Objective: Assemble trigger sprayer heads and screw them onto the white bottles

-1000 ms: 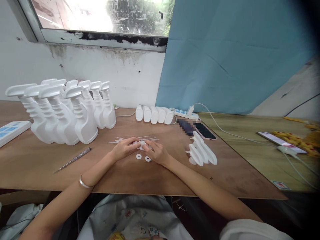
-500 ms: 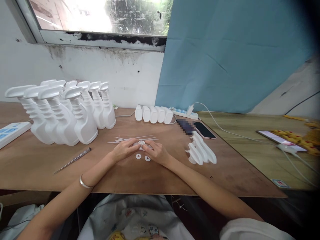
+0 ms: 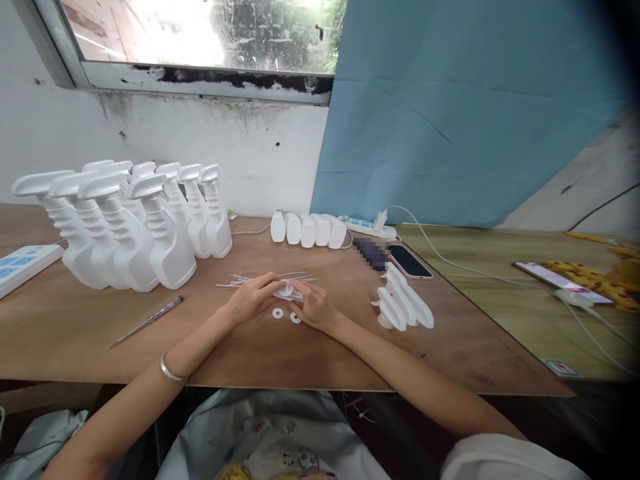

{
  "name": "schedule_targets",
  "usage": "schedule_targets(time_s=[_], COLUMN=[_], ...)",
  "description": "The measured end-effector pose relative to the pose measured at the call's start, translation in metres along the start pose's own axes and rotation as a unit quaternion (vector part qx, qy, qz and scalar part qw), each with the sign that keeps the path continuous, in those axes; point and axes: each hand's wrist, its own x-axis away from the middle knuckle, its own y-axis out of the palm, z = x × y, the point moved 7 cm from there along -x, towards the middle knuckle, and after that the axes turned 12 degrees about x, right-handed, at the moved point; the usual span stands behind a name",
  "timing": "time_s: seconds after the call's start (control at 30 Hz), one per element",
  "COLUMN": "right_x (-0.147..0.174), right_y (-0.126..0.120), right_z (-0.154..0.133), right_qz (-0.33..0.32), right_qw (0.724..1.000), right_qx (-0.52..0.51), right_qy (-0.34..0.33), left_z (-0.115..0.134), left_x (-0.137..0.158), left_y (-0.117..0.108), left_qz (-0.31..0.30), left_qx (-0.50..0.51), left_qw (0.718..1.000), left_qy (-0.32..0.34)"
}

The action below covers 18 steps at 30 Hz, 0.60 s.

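Between both hands is a white plastic spray head (image 3: 285, 291), its round collar facing up and much of it covered by fingers. My left hand (image 3: 253, 297) is closed on its left side. From the right, my right hand (image 3: 319, 308) grips it with bent fingers. Two flat white washers (image 3: 275, 313) lie on the table just below the hands, one partly beside the right fingers. Thin white tubes (image 3: 225, 285) are scattered behind the hands. Several more white spray heads (image 3: 407, 307) rest in a group to the right.
White spray bottles (image 3: 173, 260) stand clustered at left, with a screwdriver (image 3: 150, 321) in front of them. White bottles or caps (image 3: 307, 231) line up at the back. Phones (image 3: 410, 260), power strips (image 3: 30, 261) and a charging cable (image 3: 450, 261) lie around the brown table (image 3: 330, 367).
The spray head has tilted and turned a little between the hands. My fingers have shifted, with the right hand's fingers curling more along its right side.
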Motion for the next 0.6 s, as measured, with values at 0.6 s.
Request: schedule_targets(time_s=[0.6], right_x=[0.011], right_y=[0.019], right_z=[0.015], right_qz=[-0.067], right_qw=[0.989], right_qx=[-0.064], right_qy=[0.119], left_z=[-0.005], left_x=[-0.001], left_y=[0.000], left_qz=[-0.008], left_qx=[-0.053], left_qw=[0.997], left_qy=[-0.057])
